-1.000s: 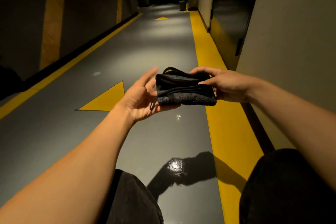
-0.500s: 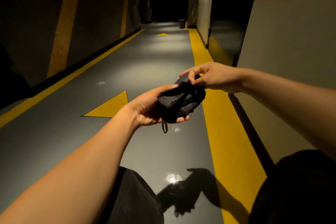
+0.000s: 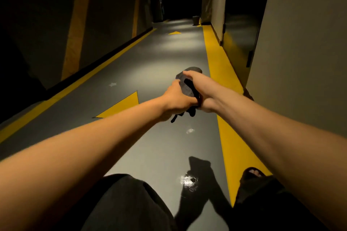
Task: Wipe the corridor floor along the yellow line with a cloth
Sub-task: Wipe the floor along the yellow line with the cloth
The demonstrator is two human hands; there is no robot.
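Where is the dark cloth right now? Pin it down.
In the head view, the dark cloth is centre frame, bunched between the left hand and right hand, held above the grey floor just left of the wide yellow line.

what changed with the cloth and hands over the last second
The dark cloth went from lying folded flat between the hands to being bunched up. The left hand closed from an open palm into a grip on it, and the right hand came over its top, gripping too. Both hands moved farther out. The cloth stays off the floor beside the yellow line.
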